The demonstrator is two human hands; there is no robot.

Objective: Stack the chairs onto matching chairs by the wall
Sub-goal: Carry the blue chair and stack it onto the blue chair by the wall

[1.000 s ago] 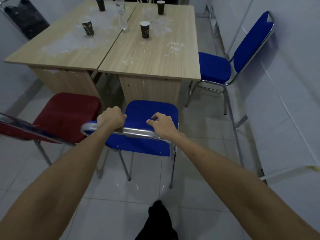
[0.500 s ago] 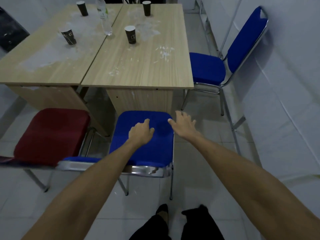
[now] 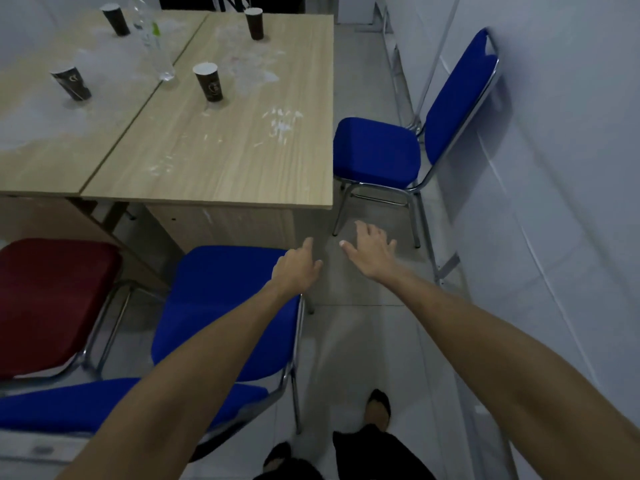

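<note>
A blue chair [image 3: 221,306] with a chrome frame stands in front of me at the table's near end. Beside it on the left is a dark red chair [image 3: 52,299]. A second blue chair [image 3: 377,150] stands against the white wall on the right. My left hand [image 3: 298,268] hovers over the front right corner of the near blue seat, fingers loosely curled, holding nothing. My right hand [image 3: 370,252] is stretched out over the floor between the two blue chairs, fingers spread and empty.
Two wooden tables [image 3: 214,150] stand pushed together, dusted with white marks, carrying several dark paper cups [image 3: 207,81] and a clear bottle [image 3: 152,39]. A white wall [image 3: 554,202] runs along the right. Tiled floor [image 3: 360,341] lies between chair and wall. My feet show at the bottom.
Both hands let go of the blue chair's backrest and reached forward over its seat. I have stepped closer, and my hands now extend to the right, toward the chair by the wall.
</note>
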